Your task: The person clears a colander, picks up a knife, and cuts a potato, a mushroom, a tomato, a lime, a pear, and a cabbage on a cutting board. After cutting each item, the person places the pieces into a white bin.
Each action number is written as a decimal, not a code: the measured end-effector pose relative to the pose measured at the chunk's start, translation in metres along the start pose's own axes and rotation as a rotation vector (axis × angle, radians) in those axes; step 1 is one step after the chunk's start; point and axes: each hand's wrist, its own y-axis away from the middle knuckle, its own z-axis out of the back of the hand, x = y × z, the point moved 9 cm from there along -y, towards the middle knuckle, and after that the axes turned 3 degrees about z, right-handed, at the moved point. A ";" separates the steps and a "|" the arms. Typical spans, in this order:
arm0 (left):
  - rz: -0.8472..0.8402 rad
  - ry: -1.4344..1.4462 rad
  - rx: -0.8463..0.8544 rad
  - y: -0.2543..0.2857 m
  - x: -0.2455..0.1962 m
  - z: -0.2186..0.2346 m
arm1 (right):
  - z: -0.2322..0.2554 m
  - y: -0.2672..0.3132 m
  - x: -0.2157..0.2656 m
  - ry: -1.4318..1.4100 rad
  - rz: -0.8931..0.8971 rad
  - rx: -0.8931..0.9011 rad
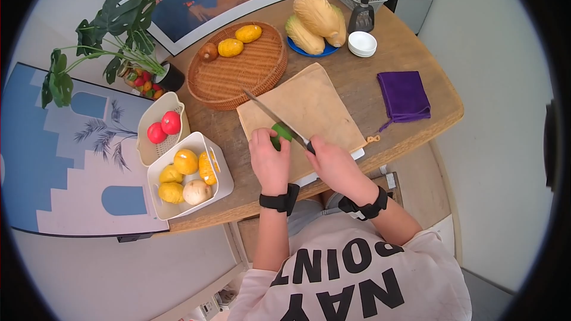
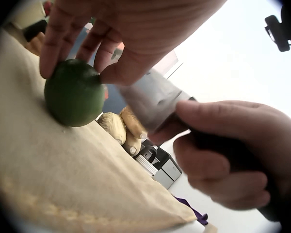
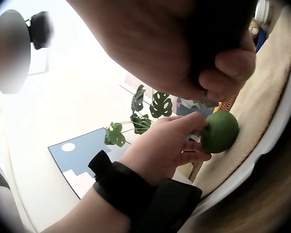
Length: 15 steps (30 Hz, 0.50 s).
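A round green fruit (image 1: 282,134) sits on a tan cutting board (image 1: 315,104) at the table's near edge. Fingers and thumb of my left hand (image 1: 270,157) hold it from its left and near side. In the left wrist view the fruit (image 2: 72,97) looks whole and smooth, fingertips on its top. My right hand (image 1: 339,166) grips the black handle of a kitchen knife (image 1: 266,109). The broad blade slants up and left over the board, overlapping the fruit in the head view. In the right wrist view the right hand hides most of the knife.
White basket (image 1: 225,181) with yellow produce and cream basket (image 1: 146,148) with red produce stand left. Behind lie a wicker tray (image 1: 238,77) and a blue plate (image 1: 324,54) of pale cabbages. White bowls (image 1: 362,43), a grater (image 1: 361,15) and a purple cloth (image 1: 404,96) lie right.
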 end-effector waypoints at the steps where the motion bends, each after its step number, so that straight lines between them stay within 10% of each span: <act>1: -0.007 0.002 -0.002 0.000 0.001 -0.001 | -0.005 -0.001 -0.002 0.018 0.018 0.008; 15: -0.039 0.072 -0.048 0.006 0.005 0.000 | 0.000 0.001 0.000 0.052 0.010 0.003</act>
